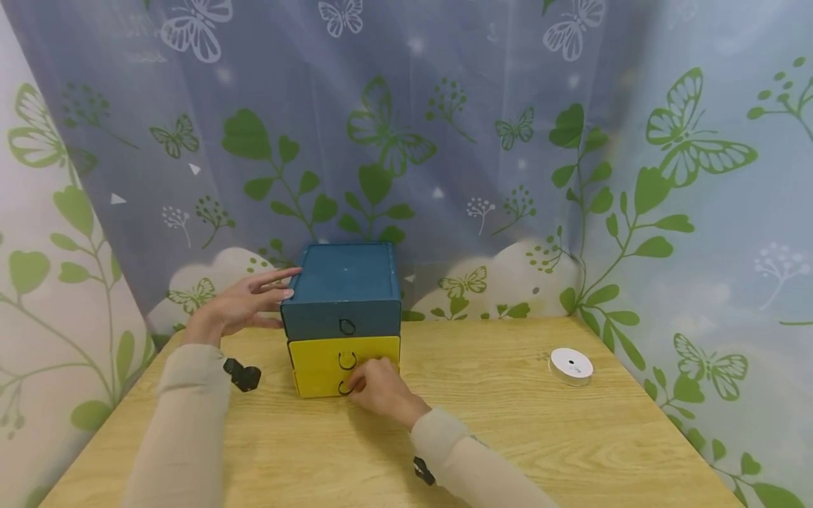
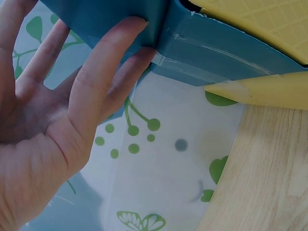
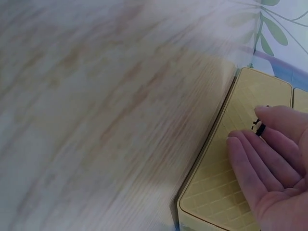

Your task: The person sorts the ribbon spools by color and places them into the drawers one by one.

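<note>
A small chest of drawers (image 1: pixel 343 271) with a blue top stands on the table. Its upper front is blue and the yellow drawer fronts (image 1: pixel 314 370) sit below, with black ring pulls (image 1: pixel 346 327) down the middle. My left hand (image 1: pixel 244 303) rests against the chest's left side, fingers extended, fingertips touching the blue casing (image 2: pixel 207 57). Thumb and fingers of my right hand (image 1: pixel 381 388) pinch the lowest black ring pull (image 3: pixel 260 129) in front of the yellow front. In the left wrist view, a yellow edge (image 2: pixel 269 90) juts out from the casing.
A white spool (image 1: pixel 571 363) lies on the wooden table (image 1: pixel 508 437) to the right. Patterned curtains (image 1: pixel 483 162) with butterflies and leaves hang behind the chest and at both sides.
</note>
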`<state>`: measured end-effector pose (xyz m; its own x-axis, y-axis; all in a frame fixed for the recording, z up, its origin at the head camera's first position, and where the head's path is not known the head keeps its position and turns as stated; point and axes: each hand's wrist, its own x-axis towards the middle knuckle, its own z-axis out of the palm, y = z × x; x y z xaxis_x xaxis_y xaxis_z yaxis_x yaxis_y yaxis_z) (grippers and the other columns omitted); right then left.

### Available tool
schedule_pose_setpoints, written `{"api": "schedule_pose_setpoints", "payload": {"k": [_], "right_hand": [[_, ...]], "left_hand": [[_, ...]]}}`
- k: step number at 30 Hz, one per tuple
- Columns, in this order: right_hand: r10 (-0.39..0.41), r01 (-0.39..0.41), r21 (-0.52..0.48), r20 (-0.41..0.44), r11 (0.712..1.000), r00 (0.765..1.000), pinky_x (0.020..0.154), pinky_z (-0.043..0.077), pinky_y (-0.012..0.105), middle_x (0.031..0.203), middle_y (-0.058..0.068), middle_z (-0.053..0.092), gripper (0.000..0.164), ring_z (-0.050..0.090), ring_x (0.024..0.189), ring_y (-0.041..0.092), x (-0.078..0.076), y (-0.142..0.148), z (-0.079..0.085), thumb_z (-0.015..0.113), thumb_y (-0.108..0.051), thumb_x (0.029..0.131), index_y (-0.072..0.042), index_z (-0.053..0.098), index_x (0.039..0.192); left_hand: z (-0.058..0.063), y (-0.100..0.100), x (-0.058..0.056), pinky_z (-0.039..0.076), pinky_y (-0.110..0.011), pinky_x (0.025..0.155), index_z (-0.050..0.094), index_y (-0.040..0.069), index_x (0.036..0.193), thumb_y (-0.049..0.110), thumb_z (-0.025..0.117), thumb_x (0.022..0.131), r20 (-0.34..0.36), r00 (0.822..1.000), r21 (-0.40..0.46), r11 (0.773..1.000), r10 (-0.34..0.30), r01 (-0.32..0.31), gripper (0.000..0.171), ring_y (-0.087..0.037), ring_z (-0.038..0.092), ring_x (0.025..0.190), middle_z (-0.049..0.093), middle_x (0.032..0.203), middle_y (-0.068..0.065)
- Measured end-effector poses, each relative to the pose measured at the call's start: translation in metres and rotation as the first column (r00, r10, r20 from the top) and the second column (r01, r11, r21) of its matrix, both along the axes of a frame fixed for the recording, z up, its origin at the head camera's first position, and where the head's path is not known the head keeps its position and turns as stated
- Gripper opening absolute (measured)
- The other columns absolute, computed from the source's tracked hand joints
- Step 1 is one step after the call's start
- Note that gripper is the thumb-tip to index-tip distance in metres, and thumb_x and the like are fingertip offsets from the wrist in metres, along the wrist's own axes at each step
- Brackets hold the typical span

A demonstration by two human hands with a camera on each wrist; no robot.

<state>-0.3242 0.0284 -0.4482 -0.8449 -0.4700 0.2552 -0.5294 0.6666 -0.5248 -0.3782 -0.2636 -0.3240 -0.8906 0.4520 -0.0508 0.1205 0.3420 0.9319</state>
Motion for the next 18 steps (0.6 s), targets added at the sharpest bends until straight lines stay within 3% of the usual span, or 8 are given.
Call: {"api": "schedule_pose_setpoints", "payload": {"k": [12,18], "right_hand": [[0.002,0.008,-0.146,0.072,0.989,0.997,0.064,0.055,0.013,0.088,0.003,0.082,0.010,0.072,0.072,0.003,0.000,0.004,-0.012,0.086,-0.015,0.085,-0.009,0.085,0.093],[-0.013,0.024,-0.158,0.072,0.987,0.997,0.065,0.055,0.013,0.086,0.000,0.082,0.008,0.072,0.072,0.002,-0.001,0.005,-0.014,0.087,-0.018,0.085,-0.012,0.085,0.090]], "left_hand": [[-0.001,0.000,0.000,0.046,-0.063,0.113,0.022,0.027,0.167,0.035,0.060,0.106,0.006,1.000,0.002,1.000,0.003,-0.003,0.072,-0.056,0.013,0.155,0.003,0.174,-0.018],[-0.001,0.000,0.000,0.046,-0.063,0.113,0.021,0.026,0.167,0.035,0.059,0.106,-0.005,1.000,-0.002,1.000,-0.002,0.002,0.072,-0.056,0.013,0.155,0.002,0.175,-0.018]]}}
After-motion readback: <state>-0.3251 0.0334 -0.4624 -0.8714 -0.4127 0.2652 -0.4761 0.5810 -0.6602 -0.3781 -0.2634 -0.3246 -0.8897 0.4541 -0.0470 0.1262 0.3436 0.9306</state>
